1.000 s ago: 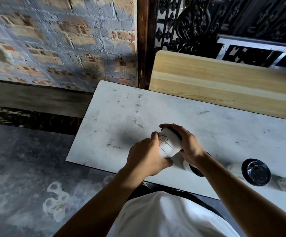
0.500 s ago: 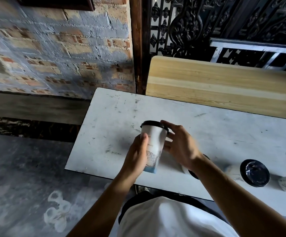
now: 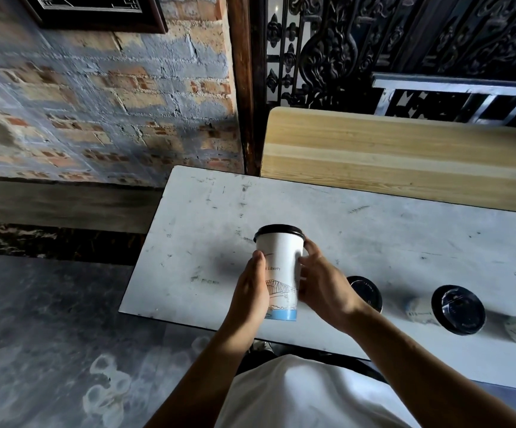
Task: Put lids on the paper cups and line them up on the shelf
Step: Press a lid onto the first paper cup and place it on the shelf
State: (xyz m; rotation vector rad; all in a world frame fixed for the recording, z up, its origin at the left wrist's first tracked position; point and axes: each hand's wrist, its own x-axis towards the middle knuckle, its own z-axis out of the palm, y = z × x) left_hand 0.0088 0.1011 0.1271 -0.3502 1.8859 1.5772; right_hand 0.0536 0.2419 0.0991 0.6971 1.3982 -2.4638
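Cup: white paper cup [image 3: 281,264] with black plastic lid [image 3: 279,233] seated on top, upright; blue band at base, line-drawn bridge, word "Liberty" legible.
Position: held above the near-left part of the scuffed white tabletop [image 3: 374,242].
Left hand [image 3: 252,299]: wrapped on cup's 9 o'clock side.
Right hand [image 3: 324,285]: clasping its 3 o'clock side.
Others: two black-lidded paper cups [image 3: 457,308] at 3 o'clock, standing on the tabletop.
Beyond: pale wooden shelf [image 3: 405,159], 12 o'clock.
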